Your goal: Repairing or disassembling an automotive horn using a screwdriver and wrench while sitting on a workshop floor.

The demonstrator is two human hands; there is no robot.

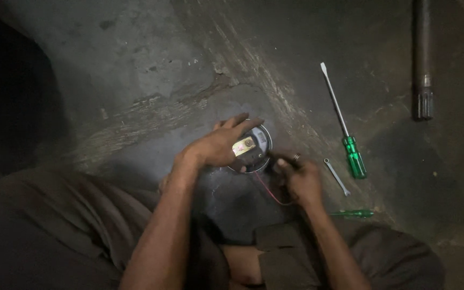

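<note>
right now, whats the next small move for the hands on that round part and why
Probably keep the left hand steadying the round metal part while the right hand works at its edge; a red wire trails loose, and what the right hand holds is unclear.

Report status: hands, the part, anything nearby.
Left hand grips round metal part on concrete floor. Right hand pinches at its edge. Green-handled screwdriver, small wrench lie right.

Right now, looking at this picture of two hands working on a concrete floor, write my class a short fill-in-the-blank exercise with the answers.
1. The left hand rests on a round ____ part.
2. The long screwdriver on the concrete floor has a ____ handle.
3. A small spanner lies between the right hand and that ____.
4. A thin ____ wire runs from the round part.

Answers: metal; green; screwdriver; red
</note>
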